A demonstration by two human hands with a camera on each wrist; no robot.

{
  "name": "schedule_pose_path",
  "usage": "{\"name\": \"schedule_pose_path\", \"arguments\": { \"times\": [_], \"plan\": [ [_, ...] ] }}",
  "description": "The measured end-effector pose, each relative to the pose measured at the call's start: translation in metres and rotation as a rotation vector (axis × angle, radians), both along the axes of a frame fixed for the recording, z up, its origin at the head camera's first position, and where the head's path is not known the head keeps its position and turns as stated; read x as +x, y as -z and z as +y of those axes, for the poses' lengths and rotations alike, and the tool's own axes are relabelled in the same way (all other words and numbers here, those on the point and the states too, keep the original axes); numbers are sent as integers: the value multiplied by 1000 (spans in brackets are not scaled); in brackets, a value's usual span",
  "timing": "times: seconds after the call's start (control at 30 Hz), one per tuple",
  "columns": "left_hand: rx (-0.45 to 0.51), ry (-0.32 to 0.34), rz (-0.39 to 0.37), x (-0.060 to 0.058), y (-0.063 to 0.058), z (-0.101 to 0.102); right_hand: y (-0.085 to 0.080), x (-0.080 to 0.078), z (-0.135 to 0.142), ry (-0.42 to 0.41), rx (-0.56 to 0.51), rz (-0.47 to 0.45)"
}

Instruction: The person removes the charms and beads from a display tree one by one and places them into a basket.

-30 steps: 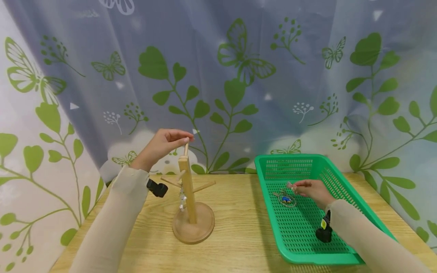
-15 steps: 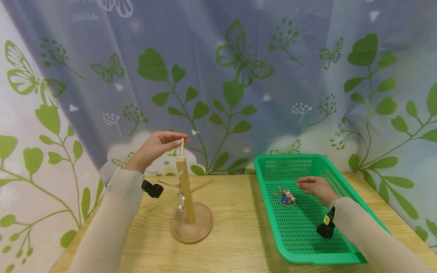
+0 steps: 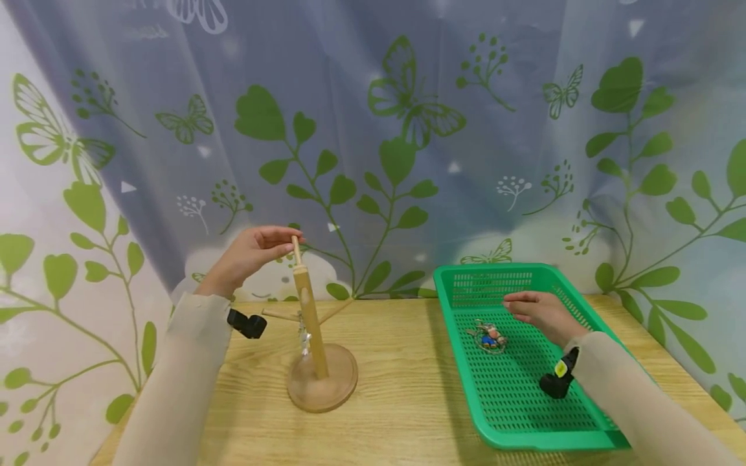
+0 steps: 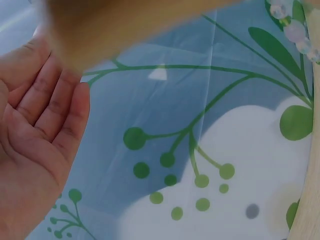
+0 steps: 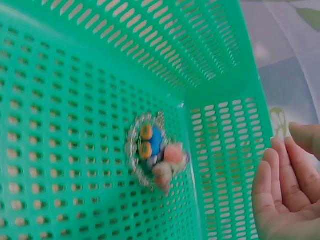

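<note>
My left hand (image 3: 247, 255) pinches the top peg (image 3: 296, 251) of a wooden peg stand (image 3: 311, 317), whose post leans a little left. Side pegs stick out of the post above a round base. A string of clear and pale pink beads (image 4: 295, 31) hangs on the stand. My right hand (image 3: 542, 315) hovers over the green basket (image 3: 457, 362), its fingers extended loosely and nothing between them. In the basket lies a small keychain figure (image 5: 155, 145) in blue, orange and pink, with a clear beaded bracelet (image 5: 133, 145) around it.
The stand and basket share a light wooden table (image 3: 402, 388), the stand on the left and the basket on the right. A curtain (image 3: 350, 129) printed with leaves and butterflies hangs close behind them.
My right hand has let go of the pinkish part of the figure in the basket and drawn back from it. The stand has turned and its top has shifted left with my left hand.
</note>
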State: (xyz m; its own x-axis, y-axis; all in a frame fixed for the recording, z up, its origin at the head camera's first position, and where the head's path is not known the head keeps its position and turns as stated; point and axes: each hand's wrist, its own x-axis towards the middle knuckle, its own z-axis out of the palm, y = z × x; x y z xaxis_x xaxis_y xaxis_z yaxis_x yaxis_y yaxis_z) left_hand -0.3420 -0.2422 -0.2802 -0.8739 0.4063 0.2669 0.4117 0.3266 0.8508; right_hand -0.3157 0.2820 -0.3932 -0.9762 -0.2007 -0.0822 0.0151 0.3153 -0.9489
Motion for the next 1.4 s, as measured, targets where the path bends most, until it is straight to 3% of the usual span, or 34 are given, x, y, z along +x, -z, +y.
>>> {"name": "schedule_pose_path", "arguments": {
  "times": [0.2, 0.47, 0.7, 1.07, 1.4],
  "plan": [
    [10, -49, 9, 4, 2, -7, -9, 6, -7, -61, -87, 4],
    [22, -171, -5, 13, 8, -15, -24, 16, -31, -88, -95, -6],
    [50, -207, 57, 18, 9, -18, -37, 29, -48, -121, -158, -19],
    [95, -271, 42, 26, 12, -25, -54, 49, -81, -138, -26, 11],
    [124, -334, 102, 38, 14, -29, -58, 67, -106, -185, -27, 74]
  ]
}}
